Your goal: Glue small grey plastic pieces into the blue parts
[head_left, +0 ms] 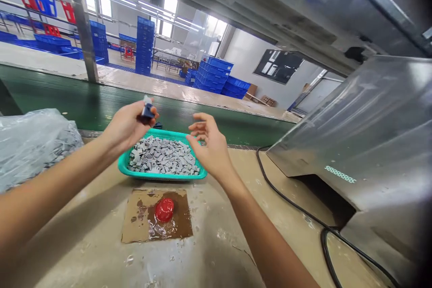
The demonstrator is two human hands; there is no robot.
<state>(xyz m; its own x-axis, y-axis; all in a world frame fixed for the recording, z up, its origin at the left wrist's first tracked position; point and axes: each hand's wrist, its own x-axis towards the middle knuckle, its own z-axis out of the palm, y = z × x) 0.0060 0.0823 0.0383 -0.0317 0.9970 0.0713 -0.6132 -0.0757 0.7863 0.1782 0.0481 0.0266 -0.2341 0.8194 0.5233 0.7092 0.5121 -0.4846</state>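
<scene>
My left hand (pixel 130 126) grips a small dark blue and light grey part (pixel 147 110) between thumb and fingers, above the back left of a teal basket. The basket (pixel 162 176) holds many small grey pieces (pixel 162 155). Over the basket's right edge, my right hand (pixel 207 141) is raised with its fingers apart and slightly curled, holding nothing. In front of the basket lies a wet piece of cardboard (pixel 130 227) with a shiny red round object (pixel 164 209) on it.
A clear plastic bag (pixel 33 144) of grey pieces lies at the left. Behind the basket runs a green conveyor belt (pixel 236 126). A metal housing (pixel 364 135) and a black cable (pixel 286 199) are at the right. A metal post (pixel 82 22) stands at the back left.
</scene>
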